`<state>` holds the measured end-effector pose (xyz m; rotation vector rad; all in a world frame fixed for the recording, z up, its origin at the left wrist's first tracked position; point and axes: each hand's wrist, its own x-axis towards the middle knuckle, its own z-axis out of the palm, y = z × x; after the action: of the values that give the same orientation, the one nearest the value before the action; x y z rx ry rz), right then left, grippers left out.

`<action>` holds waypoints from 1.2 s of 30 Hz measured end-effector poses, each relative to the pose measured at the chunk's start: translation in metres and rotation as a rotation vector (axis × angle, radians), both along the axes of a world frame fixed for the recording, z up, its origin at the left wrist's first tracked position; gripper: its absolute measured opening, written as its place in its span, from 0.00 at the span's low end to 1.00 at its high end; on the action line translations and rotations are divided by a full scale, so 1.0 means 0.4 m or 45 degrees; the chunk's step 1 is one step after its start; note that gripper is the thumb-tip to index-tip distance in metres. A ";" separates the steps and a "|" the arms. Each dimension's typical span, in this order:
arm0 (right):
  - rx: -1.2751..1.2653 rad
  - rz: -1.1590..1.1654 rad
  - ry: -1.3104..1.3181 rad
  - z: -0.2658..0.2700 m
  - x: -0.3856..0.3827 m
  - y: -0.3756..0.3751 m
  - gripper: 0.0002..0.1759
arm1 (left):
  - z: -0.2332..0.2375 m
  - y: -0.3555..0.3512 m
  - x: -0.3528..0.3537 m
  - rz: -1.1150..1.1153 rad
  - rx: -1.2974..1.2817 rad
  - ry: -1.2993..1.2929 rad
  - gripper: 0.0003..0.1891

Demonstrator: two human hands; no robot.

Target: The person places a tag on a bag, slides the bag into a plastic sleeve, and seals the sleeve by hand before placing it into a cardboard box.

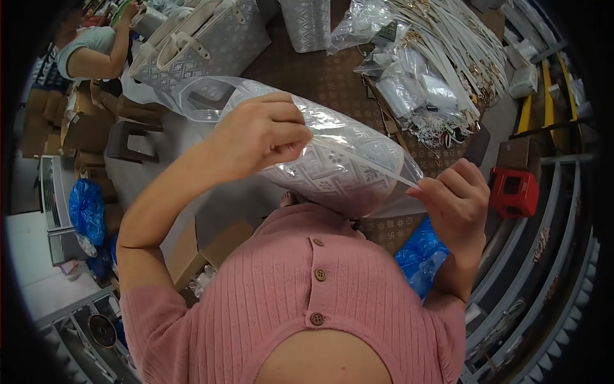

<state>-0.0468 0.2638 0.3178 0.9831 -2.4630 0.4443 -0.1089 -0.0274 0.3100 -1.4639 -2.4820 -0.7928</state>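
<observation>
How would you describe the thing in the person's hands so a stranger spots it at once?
Start at the brown patterned surface in the middle. In front of it, the left hand and right hand hold a clear plastic bag with a grey-white patterned piece inside. Unlike the handled tote bags standing on that surface, it is plastic-wrapped and held up.

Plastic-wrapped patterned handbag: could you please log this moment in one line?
left hand grips clear plastic bag | right hand pinches its edge | contents: patterned handbag
</observation>
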 end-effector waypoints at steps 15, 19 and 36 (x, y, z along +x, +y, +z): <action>-0.248 0.057 -0.457 0.010 -0.015 0.137 0.10 | 0.007 -0.148 0.038 0.154 -0.038 0.097 0.11; -0.215 0.092 -0.615 0.022 -0.026 0.157 0.11 | 0.023 -0.146 0.051 0.228 -0.099 0.023 0.12; -0.238 -0.025 -0.533 0.014 0.018 0.165 0.11 | -0.036 -0.016 -0.050 -0.165 0.177 -0.289 0.05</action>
<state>-0.0395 0.3296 0.3234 0.8553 -2.7246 0.9382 -0.1290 -0.0336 0.2958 -1.5767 -2.4456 -1.1916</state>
